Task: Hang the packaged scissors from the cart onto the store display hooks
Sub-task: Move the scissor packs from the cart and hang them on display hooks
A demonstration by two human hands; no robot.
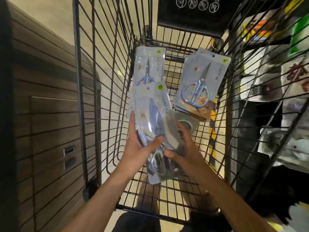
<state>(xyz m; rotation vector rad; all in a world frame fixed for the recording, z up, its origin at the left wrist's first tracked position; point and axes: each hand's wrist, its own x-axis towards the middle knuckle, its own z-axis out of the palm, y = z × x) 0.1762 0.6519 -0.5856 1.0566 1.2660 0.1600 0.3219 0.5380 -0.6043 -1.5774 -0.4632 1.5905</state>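
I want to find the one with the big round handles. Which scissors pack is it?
Look inside the black wire cart. On its far right side lies a stack of packs, away from both hands. The top one holds silver scissors with wide round loops, while the pack on the left has thin blue-handled ones.

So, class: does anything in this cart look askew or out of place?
Nothing looks damaged. The stack of scissor packs on the right lies skewed and fanned out, tilted against the cart wires. Both hands, left hand and right hand, grip a bunch of packs.
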